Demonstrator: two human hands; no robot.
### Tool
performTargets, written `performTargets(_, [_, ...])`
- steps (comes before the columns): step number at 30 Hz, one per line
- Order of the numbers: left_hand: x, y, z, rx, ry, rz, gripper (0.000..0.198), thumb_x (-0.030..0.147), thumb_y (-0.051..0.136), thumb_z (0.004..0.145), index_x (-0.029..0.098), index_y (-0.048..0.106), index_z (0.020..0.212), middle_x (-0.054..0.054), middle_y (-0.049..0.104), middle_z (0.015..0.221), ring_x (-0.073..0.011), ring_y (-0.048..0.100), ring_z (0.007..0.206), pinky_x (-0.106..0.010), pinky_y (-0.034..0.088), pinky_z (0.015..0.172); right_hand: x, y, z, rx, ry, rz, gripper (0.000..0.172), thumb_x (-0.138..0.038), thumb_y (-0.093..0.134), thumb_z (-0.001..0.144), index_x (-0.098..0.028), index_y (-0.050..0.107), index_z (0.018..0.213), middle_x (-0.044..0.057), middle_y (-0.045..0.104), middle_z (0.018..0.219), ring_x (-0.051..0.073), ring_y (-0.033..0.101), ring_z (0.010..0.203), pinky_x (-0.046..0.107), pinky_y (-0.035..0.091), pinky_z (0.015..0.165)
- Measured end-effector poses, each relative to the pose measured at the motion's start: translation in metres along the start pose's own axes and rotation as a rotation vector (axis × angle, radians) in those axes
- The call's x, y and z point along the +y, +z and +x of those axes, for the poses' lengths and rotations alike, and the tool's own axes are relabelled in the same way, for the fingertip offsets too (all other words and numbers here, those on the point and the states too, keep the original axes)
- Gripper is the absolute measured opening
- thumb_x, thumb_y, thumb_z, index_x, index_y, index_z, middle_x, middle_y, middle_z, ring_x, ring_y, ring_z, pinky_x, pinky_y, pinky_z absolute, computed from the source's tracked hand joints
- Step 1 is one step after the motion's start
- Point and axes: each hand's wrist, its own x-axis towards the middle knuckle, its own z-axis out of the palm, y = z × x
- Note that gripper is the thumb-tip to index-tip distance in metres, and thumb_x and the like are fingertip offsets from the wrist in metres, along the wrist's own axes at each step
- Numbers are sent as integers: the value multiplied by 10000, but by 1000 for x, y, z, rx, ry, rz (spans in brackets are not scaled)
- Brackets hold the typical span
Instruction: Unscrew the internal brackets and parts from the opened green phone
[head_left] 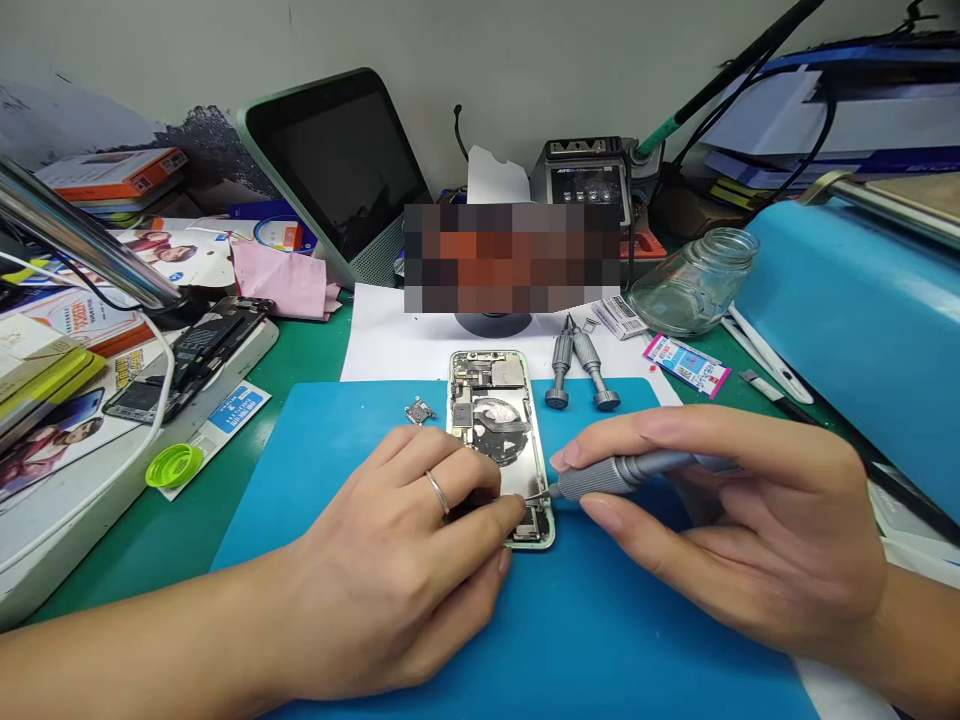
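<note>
An opened smartphone (504,372) with bare inner parts and a pale green frame lies on a blue mat (585,640). My left hand (420,540), with a ring on one finger, is curled over its lower left side and holds it. That index fingertip rests close to the lower right edge and hides part of the inside. In my right hand (735,520) is a grey screwdriver (600,478), gripped between thumb and fingers. It lies nearly level, its tip at the phone's lower right edge. A small metal part (419,410) sits left of the phone.
Two more grey screwdrivers (574,370) lie beyond the phone. A glass jar (694,285) leans at the back right, near white tweezers (772,355). At the left are a green cap (174,465) and a dark phone part (199,355). A dark screen (337,165) stands behind.
</note>
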Motion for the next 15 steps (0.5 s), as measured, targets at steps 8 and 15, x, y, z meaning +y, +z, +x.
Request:
performTargets(8, [1, 0, 0, 22, -21, -7, 228, 158, 602, 1015, 147, 703, 1219, -97, 712, 1103, -246, 600, 960, -435, 461, 842, 1, 2, -3, -15, 21, -16, 488, -71, 756, 890, -261, 589, 1308, 35, 790, 1077, 146, 800, 932, 220, 682, 841])
performTargets(15, [-1, 0, 1, 20, -43, -10, 229, 161, 594, 1019, 143, 697, 1222, -99, 711, 1097, -248, 597, 952, -445, 461, 833, 0, -1, -3, -7, -17, 17, 618, -24, 752, 870, -297, 564, 1392, 35, 786, 1072, 171, 803, 911, 261, 696, 804])
